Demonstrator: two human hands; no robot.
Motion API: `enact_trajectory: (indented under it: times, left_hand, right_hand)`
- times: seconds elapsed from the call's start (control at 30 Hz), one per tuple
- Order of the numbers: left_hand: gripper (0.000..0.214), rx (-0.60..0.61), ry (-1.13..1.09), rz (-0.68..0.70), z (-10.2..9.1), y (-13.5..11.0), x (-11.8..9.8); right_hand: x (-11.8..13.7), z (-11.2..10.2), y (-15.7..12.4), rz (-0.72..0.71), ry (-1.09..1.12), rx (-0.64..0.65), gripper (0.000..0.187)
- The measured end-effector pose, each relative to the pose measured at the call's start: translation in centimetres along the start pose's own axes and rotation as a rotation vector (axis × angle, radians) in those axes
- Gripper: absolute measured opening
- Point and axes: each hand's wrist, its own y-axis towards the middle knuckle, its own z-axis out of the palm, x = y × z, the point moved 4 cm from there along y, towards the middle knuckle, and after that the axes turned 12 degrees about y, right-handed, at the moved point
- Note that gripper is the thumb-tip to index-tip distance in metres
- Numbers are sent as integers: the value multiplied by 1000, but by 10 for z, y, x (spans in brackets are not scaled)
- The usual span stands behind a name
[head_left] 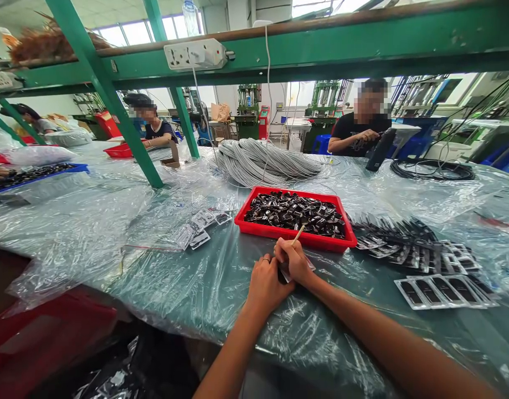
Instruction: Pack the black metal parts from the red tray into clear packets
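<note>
My left hand [266,284] and my right hand [294,259] meet over the plastic-covered table [163,277], just in front of a red tray [254,227] full of small black parts [296,213]. My right hand is closed in a pinch on a thin wooden stick [298,235] that points up toward the tray. My left hand is closed, with a ring on one finger, and presses on a small clear packet [286,274] that lies between both hands.
Rows of filled packets [424,266] lie to the right, a few packets [198,227] to the left. A grey cable bundle [262,160] lies behind the tray. Green frame posts [113,105] stand on the table. Other people sit at the far side. A red bin [50,338] sits below left.
</note>
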Motion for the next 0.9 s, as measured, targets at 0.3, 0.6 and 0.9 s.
enact_trajectory:
  times: [0.3,0.6,0.9]
  left_hand:
    - [34,-34,55,-22,-4,-5,-1]
    - [42,-9,56,25,-9,-5,-13]
    - [30,-62,-87,13,4,-2,-4]
  right_hand:
    - [16,0,-12,420,156,95,48]
    - [16,-18,11,68,266,-90,52]
    - [5,-8,4,140,94,-75,50]
